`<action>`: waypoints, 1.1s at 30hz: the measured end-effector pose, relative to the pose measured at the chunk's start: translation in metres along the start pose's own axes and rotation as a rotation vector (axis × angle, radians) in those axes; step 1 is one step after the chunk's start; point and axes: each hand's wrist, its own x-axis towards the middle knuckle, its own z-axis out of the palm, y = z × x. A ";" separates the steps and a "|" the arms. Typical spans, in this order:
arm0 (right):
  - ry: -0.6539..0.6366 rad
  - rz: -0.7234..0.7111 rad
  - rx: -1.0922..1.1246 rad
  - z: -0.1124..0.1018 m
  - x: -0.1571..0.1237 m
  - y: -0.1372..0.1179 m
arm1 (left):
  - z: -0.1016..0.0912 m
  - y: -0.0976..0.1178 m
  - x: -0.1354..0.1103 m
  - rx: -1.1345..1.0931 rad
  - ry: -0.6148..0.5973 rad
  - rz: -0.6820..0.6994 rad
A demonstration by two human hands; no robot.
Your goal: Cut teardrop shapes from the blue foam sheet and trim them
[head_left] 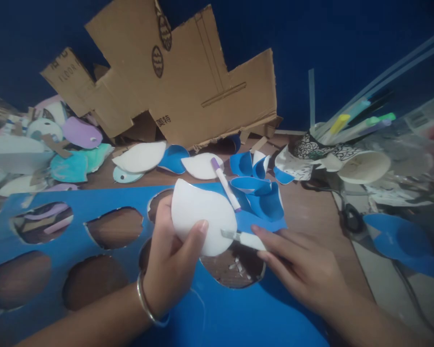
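Observation:
My left hand (177,246) grips a white teardrop-shaped cutout (198,207), thumb on its face and fingers behind it. In my right hand (300,260) is a white craft knife (251,240), its short blade over the lower right part of the cutout; I cannot tell whether it touches. Beneath both hands lies a blue sheet (217,308) with several rounded holes cut through it. Small white scraps (238,266) show inside the hole below the knife. Just behind the cutout a white marker with purple ends (226,185) rests at a slant.
Brown cardboard (188,82) leans against the dark blue wall. White and blue curved pieces (139,156) line the table's back. Painted bird shapes (81,132) pile up at left. Several markers (340,124) stand in a patterned holder at right, near black-handled scissors (352,217) at the edge.

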 end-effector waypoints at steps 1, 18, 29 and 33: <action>-0.002 0.001 -0.001 0.000 0.000 0.000 | 0.000 0.000 0.000 -0.007 -0.007 -0.018; 0.009 0.000 0.015 0.000 0.000 0.000 | 0.000 -0.004 -0.002 -0.043 0.000 -0.013; 0.000 0.009 0.006 -0.001 -0.001 0.000 | 0.001 0.002 -0.002 -0.034 0.020 -0.034; 0.006 0.012 0.017 0.000 -0.001 0.000 | 0.000 0.000 -0.003 -0.024 0.020 -0.012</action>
